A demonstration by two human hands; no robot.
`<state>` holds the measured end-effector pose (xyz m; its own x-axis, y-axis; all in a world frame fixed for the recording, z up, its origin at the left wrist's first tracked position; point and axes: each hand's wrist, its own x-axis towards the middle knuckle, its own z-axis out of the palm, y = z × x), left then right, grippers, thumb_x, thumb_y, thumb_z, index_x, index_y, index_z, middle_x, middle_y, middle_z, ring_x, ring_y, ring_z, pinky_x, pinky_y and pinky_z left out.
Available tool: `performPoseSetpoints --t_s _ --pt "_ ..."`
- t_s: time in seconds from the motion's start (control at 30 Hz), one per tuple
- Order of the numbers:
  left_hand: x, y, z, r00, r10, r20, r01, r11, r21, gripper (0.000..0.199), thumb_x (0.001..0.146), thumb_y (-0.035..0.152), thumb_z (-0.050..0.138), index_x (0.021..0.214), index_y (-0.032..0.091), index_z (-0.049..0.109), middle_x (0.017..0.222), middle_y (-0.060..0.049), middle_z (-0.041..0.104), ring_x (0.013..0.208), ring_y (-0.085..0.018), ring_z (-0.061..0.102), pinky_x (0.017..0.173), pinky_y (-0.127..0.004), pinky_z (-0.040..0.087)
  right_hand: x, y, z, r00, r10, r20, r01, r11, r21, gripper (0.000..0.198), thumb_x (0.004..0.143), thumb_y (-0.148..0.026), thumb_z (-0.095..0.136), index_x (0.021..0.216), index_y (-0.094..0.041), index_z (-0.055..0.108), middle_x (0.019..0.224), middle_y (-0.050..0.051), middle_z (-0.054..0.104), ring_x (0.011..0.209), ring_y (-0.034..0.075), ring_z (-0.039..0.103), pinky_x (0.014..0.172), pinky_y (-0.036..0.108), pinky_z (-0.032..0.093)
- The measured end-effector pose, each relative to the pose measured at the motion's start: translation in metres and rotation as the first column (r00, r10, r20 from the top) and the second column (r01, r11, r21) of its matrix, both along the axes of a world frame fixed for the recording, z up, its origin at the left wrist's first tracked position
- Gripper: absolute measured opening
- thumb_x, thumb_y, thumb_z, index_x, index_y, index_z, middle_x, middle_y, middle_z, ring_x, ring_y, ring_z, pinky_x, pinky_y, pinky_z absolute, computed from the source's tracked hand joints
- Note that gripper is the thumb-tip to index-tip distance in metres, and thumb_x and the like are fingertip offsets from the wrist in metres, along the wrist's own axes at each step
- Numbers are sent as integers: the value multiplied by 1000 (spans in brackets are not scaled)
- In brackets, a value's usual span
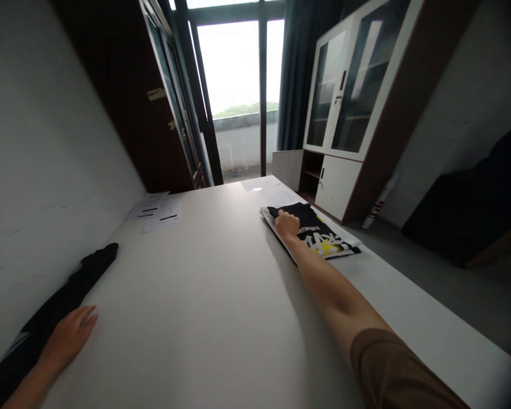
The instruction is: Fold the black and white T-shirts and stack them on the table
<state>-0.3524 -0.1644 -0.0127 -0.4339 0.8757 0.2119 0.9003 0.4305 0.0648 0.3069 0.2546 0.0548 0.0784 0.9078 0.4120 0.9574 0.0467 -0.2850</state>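
The right hand (288, 225) pinches the edge of a folded black garment (310, 220) in its fingers on the white bench (187, 307); the left hand (70, 336), fingers loosely spread, is beside dark cloth (70, 289).

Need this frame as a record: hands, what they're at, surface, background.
left hand: open, beside black cloth along the wall; contact unclear
right hand: curled on folded black garment; grip unclear
garment print: white and yellow
surface: white table
papers: far left of table
background: window, glass-door cabinet at right
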Motion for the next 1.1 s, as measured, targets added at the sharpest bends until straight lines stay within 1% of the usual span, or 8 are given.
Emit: performPoseSetpoints --t_s 0.2,0.3,0.47,0.53,0.63,0.83,0.97,1.1 --pt "69 70 11 955 -273 118 253 954 162 53 92 54 41 121 19 68 134 -13 66 130 -29 58 117 -46 38 -40 -55 37 881 442 -166 -380 873 306 26 103 -23 42 106 -19 68 102 11 72 104 26 61 106 40 32" --pt "124 103 39 901 -403 160 357 899 252 52 95 56 43 125 21 66 137 -10 63 131 -28 56 117 -46 39 -76 -115 33 555 797 -236 -692 601 400 22 103 -25 48 107 -22 69 105 6 74 100 21 65 112 41 33" --pt "217 151 83 826 -539 166 430 792 435 43 99 49 43 122 21 66 135 -9 63 129 -25 56 116 -44 39 -119 -219 4 -84 972 -221 -975 -34 221 19 101 -34 59 112 -24 71 116 4 74 124 20 60 121 40 27" --pt "250 168 80 793 -577 193 460 776 430 40 99 44 43 120 20 67 130 -9 65 125 -24 59 114 -42 42 -123 -239 -5 -139 949 -282 -979 -89 184 25 100 -34 61 119 -22 70 120 8 73 125 20 60 113 36 38" --pt "300 189 52 770 -601 215 545 794 268 36 97 36 45 119 19 69 128 -10 67 125 -25 58 114 -43 42 -119 -236 -14 -38 886 -463 -974 70 213 21 100 -30 57 110 -20 72 107 7 76 100 18 71 93 29 52" --pt "354 218 -2 915 -401 40 402 915 -27 50 100 44 48 145 23 56 160 -16 41 149 -38 29 117 -66 22 -82 -154 -30 252 634 -731 -762 596 255 19 96 -27 54 99 -21 71 78 0 74 73 15 71 69 25 53" --pt "303 227 -10 980 -196 -28 193 977 -87 58 104 50 33 154 22 45 162 -18 36 144 -40 35 112 -70 25 -40 -97 -40 405 512 -758 -580 784 220 19 92 -28 53 94 -21 70 75 1 73 72 17 70 72 27 53" --pt "186 209 -11 986 -150 -78 139 982 -126 60 103 47 29 151 15 47 155 -20 45 137 -38 45 110 -64 33 3 -58 -41 652 413 -635 -434 891 134 21 93 -29 52 94 -22 72 88 2 76 82 18 70 80 28 51"
